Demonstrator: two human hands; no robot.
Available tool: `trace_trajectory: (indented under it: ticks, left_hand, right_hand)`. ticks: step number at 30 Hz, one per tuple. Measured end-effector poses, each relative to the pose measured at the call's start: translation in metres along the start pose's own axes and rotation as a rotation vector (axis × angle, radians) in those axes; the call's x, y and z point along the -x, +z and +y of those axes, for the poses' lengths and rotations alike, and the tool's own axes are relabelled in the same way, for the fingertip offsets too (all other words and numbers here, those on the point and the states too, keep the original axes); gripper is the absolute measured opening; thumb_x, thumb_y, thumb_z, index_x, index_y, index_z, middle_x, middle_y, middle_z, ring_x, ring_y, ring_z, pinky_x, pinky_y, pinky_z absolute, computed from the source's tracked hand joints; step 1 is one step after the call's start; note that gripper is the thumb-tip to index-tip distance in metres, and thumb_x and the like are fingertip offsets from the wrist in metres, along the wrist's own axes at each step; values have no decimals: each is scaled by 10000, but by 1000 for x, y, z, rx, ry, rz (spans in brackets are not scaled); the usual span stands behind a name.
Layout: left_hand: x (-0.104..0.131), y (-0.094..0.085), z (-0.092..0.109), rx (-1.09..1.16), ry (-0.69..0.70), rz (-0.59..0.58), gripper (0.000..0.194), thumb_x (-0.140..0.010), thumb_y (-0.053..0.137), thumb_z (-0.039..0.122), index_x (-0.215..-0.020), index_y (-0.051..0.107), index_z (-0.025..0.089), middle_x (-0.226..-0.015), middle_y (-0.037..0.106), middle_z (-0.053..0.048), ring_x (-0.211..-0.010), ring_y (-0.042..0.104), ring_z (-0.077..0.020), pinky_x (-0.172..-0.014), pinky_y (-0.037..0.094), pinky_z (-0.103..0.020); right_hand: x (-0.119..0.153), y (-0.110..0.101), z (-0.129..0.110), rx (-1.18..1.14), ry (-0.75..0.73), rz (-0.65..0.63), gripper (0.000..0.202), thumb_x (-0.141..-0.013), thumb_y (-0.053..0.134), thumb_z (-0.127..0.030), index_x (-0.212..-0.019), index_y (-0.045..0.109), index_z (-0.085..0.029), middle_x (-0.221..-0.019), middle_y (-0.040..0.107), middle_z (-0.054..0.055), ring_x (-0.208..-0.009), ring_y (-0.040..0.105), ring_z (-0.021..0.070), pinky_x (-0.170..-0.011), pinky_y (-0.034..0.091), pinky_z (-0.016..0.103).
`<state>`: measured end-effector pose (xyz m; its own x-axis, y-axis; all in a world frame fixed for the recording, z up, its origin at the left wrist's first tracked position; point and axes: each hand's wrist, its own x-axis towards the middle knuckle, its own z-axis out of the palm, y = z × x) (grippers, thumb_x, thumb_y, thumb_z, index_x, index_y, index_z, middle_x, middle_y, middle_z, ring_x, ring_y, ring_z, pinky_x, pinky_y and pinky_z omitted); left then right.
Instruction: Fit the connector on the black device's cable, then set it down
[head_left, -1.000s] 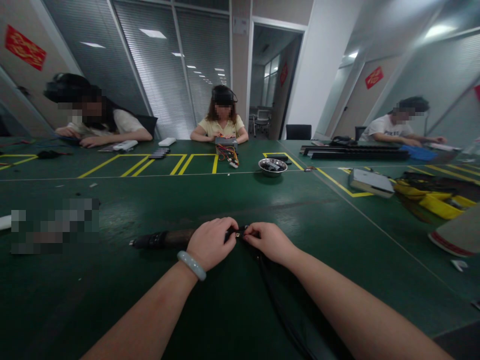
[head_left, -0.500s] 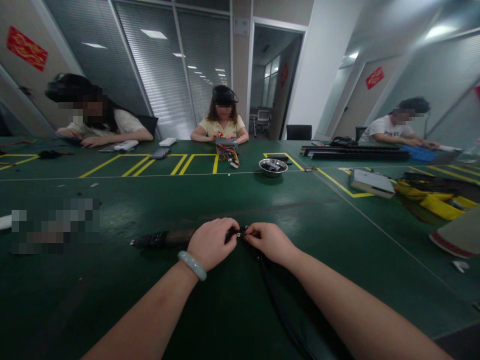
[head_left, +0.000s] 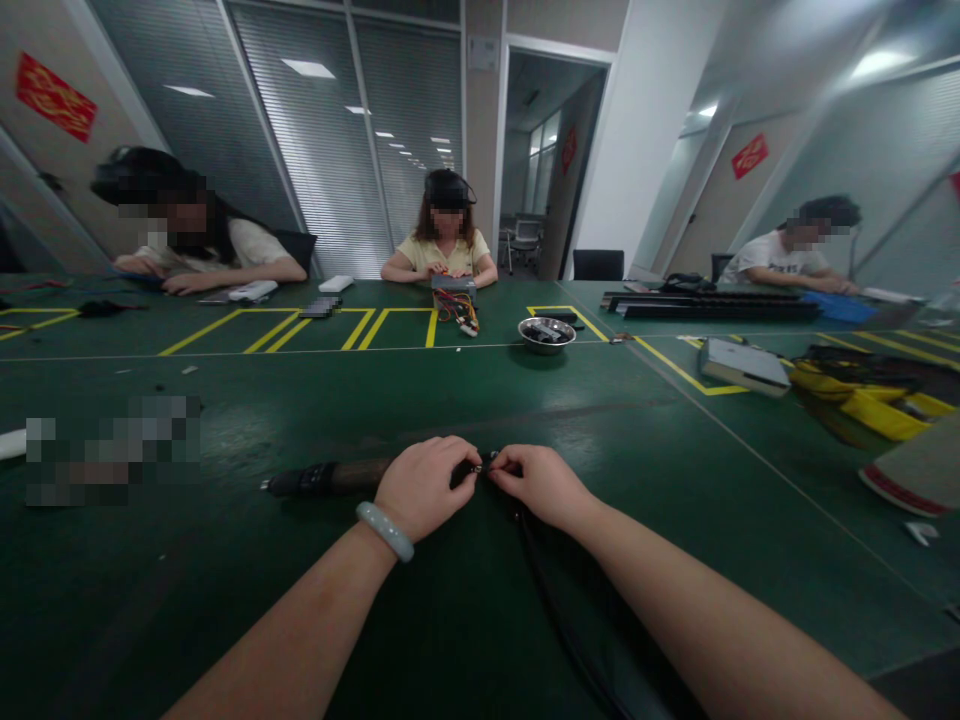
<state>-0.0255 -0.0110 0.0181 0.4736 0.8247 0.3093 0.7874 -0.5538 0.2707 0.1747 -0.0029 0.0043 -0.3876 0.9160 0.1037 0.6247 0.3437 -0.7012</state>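
Note:
A dark electric screwdriver (head_left: 352, 477) lies lengthwise on the green table, its black nose and short bit pointing left. My left hand (head_left: 426, 480), with a pale bangle at the wrist, is closed around its rear end and hides it. Close by on the right, my right hand (head_left: 541, 482) is closed in a pinch at the end of a black cable (head_left: 541, 575), which trails down toward me. A tiny shiny metal part (head_left: 478, 468) shows between the fingertips of both hands. Whether plug and tool touch is hidden by my fingers.
A metal bowl (head_left: 547, 338) of small dark parts stands ahead. Across the table a person works at a grey box with coloured wires (head_left: 455, 295). A flat silver box (head_left: 742, 368) and a yellow-black bag (head_left: 874, 395) are to the right. Two more people sit left and right.
My left fingertips have shifted very slightly right, and less of the small metal part shows between my hands. The screwdriver and the cable stay in place.

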Motion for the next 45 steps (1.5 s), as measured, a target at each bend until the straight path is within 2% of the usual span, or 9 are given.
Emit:
trace_trajectory:
  ticks: [5,13,21,30,38,45]
  left_hand:
    - [0,1,0,-28,-54,1,159,-834,566,302,-980,592,245,-932,650,-9,-877,595,-191,-804,456,-340]
    - [0,1,-2,-14,-31,3,102,-831,574,282,-925,597,250,-953,652,6,-902,596,-193,-823,452,-351]
    - [0,1,-3,-20,-7,-5,134,-812,576,220,-940,597,253,-969,656,8,-909,600,-190,-834,456,-349]
    - [-1,1,-3,-18,-60,-26,136,-802,583,268,-932,621,276,-944,677,23,-887,606,-192,-809,460,-349]
    - [2,-1,-4,-9,-4,-35,154,-807,578,283,-953,623,264,-948,675,14,-904,599,-191,-853,449,-350]
    - [2,1,-2,-23,-18,-23,124,-852,553,323,-934,619,258,-923,664,11,-877,592,-186,-808,440,-341]
  right_hand:
    - [-1,1,1,6,-8,2,130,-838,595,-279,-882,702,-221,-828,693,-4,-744,618,141,-668,425,232]
    - [-1,0,0,21,-23,7,122,-833,601,-273,-885,698,-221,-866,691,-3,-785,620,145,-682,420,241]
    - [0,-1,-1,24,-29,6,126,-838,596,-273,-889,698,-220,-869,690,-3,-785,618,143,-687,418,243]
    - [-2,-1,3,4,-50,-5,119,-832,605,-271,-883,701,-223,-850,690,-10,-767,615,134,-684,416,236]
    - [-1,0,6,-10,-73,-8,103,-823,616,-278,-864,696,-227,-823,688,-23,-740,617,126,-663,415,227]
    - [-1,-2,5,-10,-61,-9,113,-827,616,-287,-875,699,-227,-833,691,-16,-756,623,132,-676,424,234]
